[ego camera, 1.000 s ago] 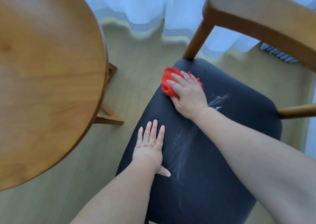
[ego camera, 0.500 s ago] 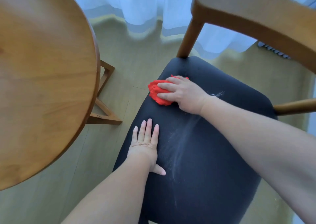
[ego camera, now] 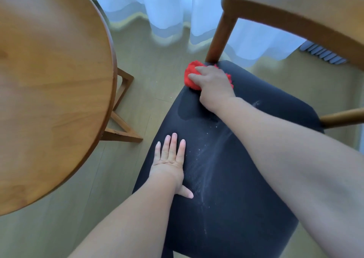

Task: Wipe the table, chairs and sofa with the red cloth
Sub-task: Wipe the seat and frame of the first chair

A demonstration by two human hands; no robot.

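Dust streak [ego camera: 208,159] is seen nearer than the red cloth [ego camera: 192,76] bunched under the right hand [ego camera: 213,86]; left hand [ego camera: 171,159] lies flat, open, beside it.

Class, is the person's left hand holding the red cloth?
No: the left hand lies flat on the dark chair seat, while the right hand grips the red cloth.

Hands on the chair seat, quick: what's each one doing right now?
Left hand: open, flat on the dark chair seat, holding nothing.
Right hand: closed over the red cloth, pressing it on the seat's far corner.
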